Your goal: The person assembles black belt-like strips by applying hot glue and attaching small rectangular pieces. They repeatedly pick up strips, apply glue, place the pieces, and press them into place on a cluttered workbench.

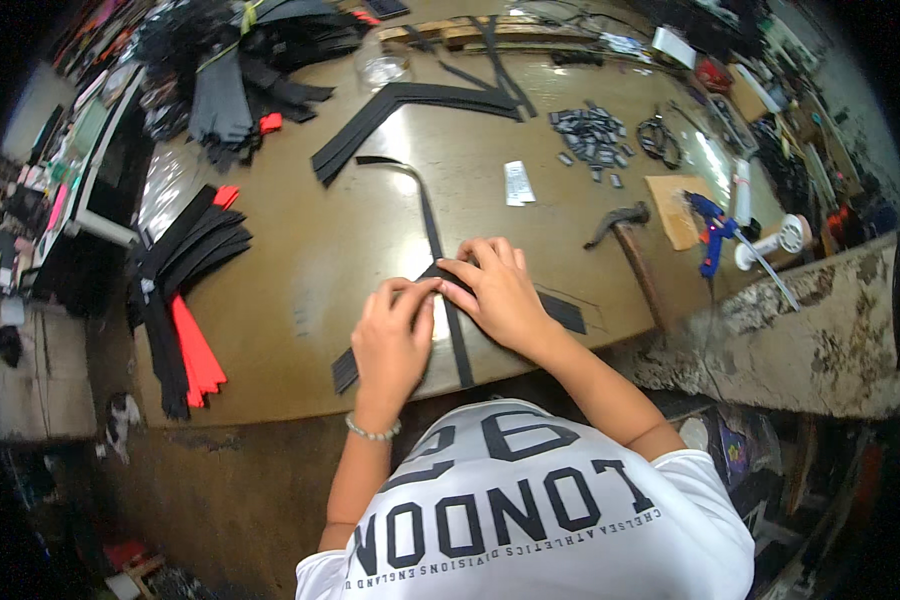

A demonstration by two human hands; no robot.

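Both hands meet at the middle of the table, over a wide black fabric strip (562,312) whose ends stick out on either side of them. A narrow black strap (427,207) crosses it, curving away at the far end and running to the table's near edge. My left hand (395,330) is closed, its thumb and fingertips pinching at the crossing. My right hand (498,292) pinches there too, fingers bent and almost touching the left ones. The fingers cover the exact spot where strip and strap meet.
Black strips with red pieces (198,355) lie left; bent black strips (400,97) lie beyond the hands. Small dark buckles (592,138), a white label (517,184), a hammer (635,250), a blue glue gun (712,232) and a white spool (792,233) are to the right.
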